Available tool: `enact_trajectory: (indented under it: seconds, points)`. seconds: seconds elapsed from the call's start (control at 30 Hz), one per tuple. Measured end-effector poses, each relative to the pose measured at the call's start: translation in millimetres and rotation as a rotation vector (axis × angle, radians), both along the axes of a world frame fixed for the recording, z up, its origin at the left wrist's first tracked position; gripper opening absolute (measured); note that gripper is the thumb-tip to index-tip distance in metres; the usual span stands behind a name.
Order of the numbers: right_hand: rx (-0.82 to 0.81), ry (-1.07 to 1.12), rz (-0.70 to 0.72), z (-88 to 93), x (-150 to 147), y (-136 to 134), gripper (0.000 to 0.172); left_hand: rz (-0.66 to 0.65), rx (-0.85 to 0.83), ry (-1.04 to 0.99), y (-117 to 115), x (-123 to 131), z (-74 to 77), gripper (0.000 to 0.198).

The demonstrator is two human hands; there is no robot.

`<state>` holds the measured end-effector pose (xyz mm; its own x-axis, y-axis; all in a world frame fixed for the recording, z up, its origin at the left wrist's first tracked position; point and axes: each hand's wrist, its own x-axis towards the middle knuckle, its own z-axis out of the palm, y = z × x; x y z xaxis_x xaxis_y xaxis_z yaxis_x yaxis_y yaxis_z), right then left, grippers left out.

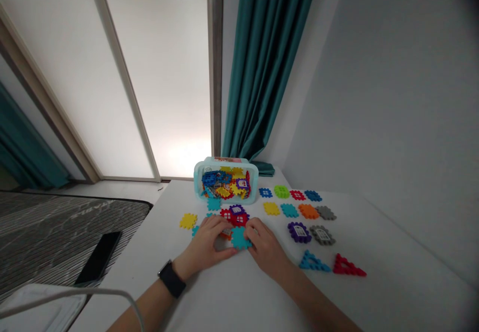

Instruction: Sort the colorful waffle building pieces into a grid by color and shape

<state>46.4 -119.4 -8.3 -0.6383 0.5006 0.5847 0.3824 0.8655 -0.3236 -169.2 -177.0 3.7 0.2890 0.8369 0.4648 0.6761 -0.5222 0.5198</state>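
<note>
A turquoise interlocking building tile (240,238) lies in front of me on the white table. My right hand (264,247) has its fingers bent and pinched at the tile's right edge. Curved around the left side, my left hand (205,242) has its thumb at the tile's lower edge and its fingers at the orange tile (226,233). Just behind are red window tiles (240,219) and a purple window tile (236,210), close together. Whether all of these interlock is hard to see. More turquoise pieces (195,230) are partly hidden by my left hand.
A clear bin (198,185) of mixed tiles stands at the back. Several loose tiles, among them a purple window tile (299,232), lie in rows to the right, with blue (313,262) and red triangles (348,266). A yellow tile (188,221) is at left. A cable (112,290) crosses lower left.
</note>
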Motion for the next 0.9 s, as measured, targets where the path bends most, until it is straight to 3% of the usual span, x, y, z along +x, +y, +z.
enact_trajectory:
  seconds: [0.33,0.53,0.73,0.9]
  points:
    - [-0.017,0.066,0.031,2.6,-2.7,-3.3,0.032,0.115,0.253,0.063,0.4,-17.8,2.1,0.046]
    - [-0.012,0.105,0.071,4.4,2.3,-0.7,0.032,0.093,0.26,0.007,0.4,-21.0,-3.0,0.048]
    - [-0.028,0.141,0.066,10.0,1.5,-4.2,0.043,0.099,0.252,-0.003,0.1,-23.6,-2.5,0.047]
    - [-0.001,0.194,0.073,7.3,1.5,-1.6,0.036,0.102,0.291,0.049,3.2,-26.7,-3.0,0.048]
